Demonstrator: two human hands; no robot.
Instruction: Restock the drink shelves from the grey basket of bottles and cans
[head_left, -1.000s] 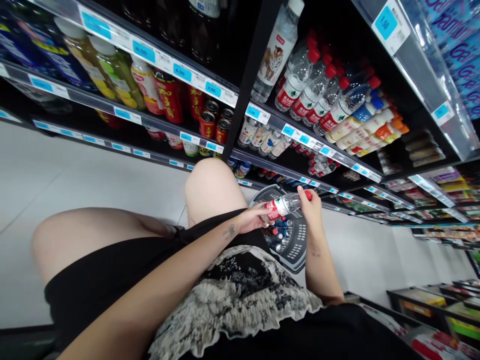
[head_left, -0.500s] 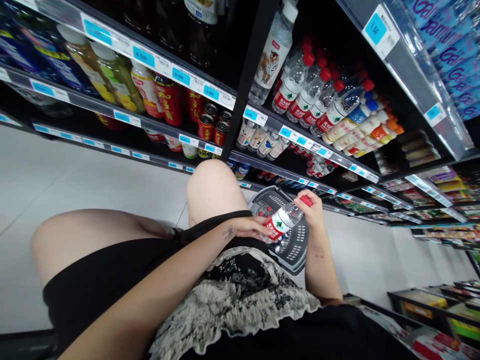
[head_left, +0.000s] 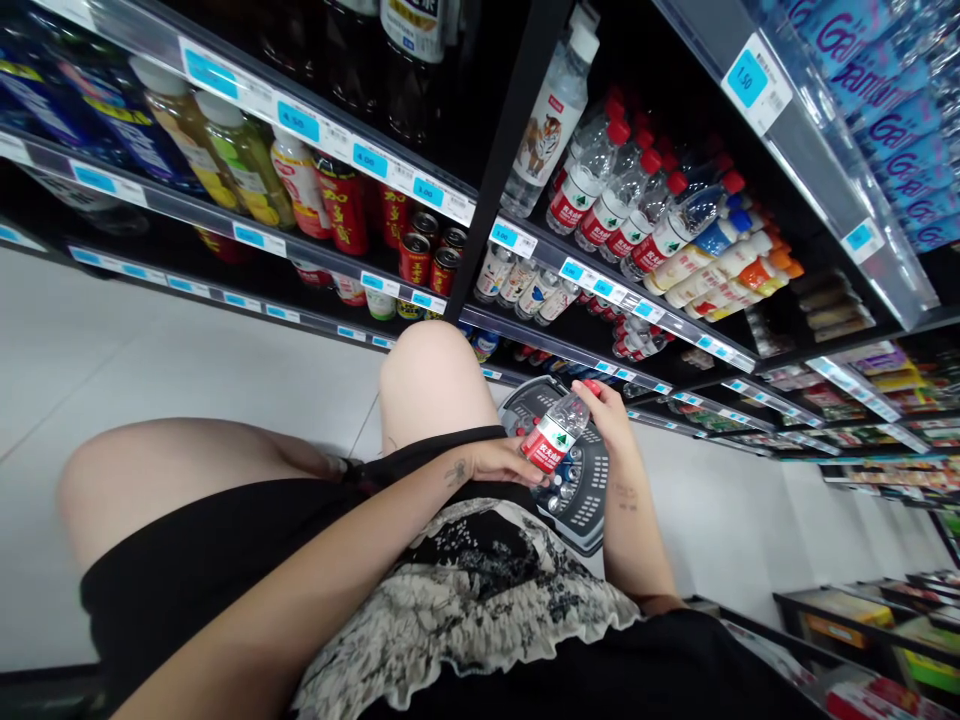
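A clear water bottle [head_left: 556, 437] with a red cap and a red-and-white label is tilted between my two hands, its cap end toward the right. My left hand [head_left: 512, 460] is closed around the lower part of the bottle, near its base. At the other end, the fingers of my right hand [head_left: 604, 405] grip the red cap. Below the bottle, a grey shopping basket [head_left: 589, 520] stands on the floor, partly hidden by my hands and clothes. Several bottles [head_left: 564, 485] lie inside it.
Drink shelves rise in front. Red-capped water bottles [head_left: 604, 205] stand in rows on one shelf, beside a tall tiger-label bottle [head_left: 546, 125]. Red cans [head_left: 415, 257] are to the left, wrapped blue packs [head_left: 877, 120] at upper right. My knee [head_left: 435, 375] is close to the lower shelf.
The bottle and my right hand have shifted slightly left, and the bottle stands a little steeper. Both hands keep their hold. The view has moved slightly.
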